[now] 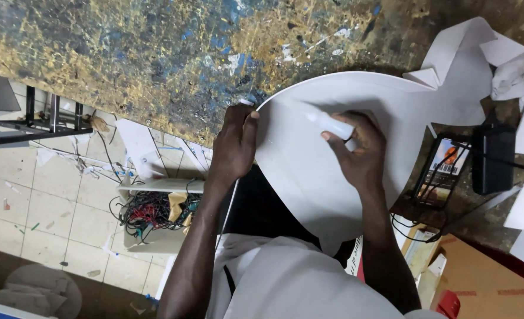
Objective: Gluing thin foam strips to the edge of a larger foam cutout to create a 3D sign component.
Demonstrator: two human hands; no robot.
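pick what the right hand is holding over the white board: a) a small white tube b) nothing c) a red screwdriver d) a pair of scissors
a: the right hand grips a small white tube over the round white board, while the left hand pinches the board's curved edge.

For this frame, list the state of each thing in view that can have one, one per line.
White curved board: flat on the workbench, its edge overhanging toward the person.
Left hand: grip closed on the board's rim.
Right hand: grip closed on a white tube.
White tube: held tilted, tip against the board.
Black box: standing on the bench, cable attached.
Wire tangle: heaped in a tray on the floor.
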